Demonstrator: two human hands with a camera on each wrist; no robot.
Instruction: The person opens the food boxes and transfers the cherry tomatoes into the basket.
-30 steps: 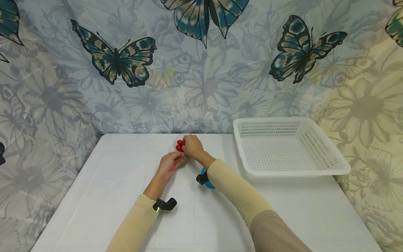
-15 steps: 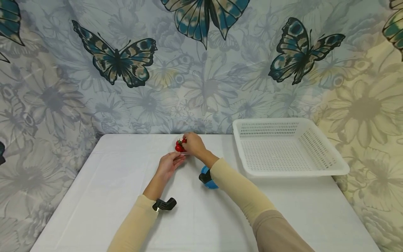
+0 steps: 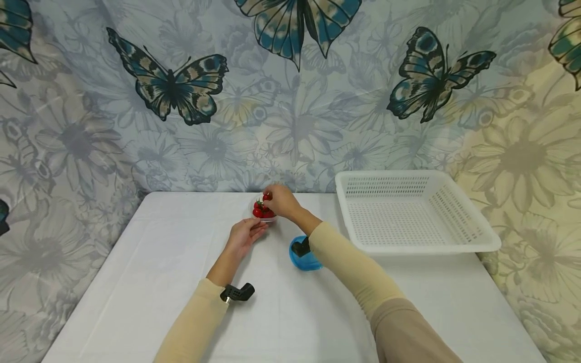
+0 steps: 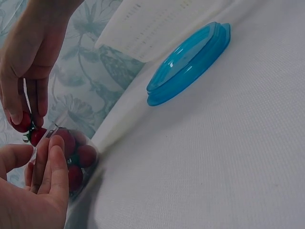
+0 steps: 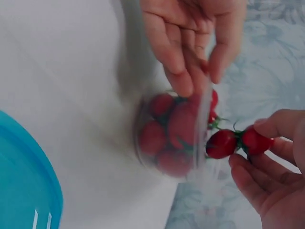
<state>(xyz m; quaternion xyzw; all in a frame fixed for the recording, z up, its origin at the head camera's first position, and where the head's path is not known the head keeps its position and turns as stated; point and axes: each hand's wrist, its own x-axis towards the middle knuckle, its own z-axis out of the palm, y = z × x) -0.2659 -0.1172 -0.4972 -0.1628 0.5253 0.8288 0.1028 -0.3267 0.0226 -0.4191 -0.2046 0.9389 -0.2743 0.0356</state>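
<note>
Right hand (image 3: 282, 202) has thumb and fingers pinched on a couple of glossy red cherry tomatoes with green stems (image 5: 221, 144), right of centre in the right wrist view. Left hand (image 3: 241, 236) pinches the rim of a clear round plastic tub (image 5: 204, 119). Tomatoes are probably light, slick, bruisable, so imo hold gently near the stems

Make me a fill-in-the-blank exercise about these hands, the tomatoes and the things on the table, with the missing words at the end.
The hand pinching tomatoes is the ____ one.
The tub by the left hand holds more ____.
The lid on the table is coloured ____.
The basket is coloured ____.

Missing words: right; tomatoes; blue; white.
</note>
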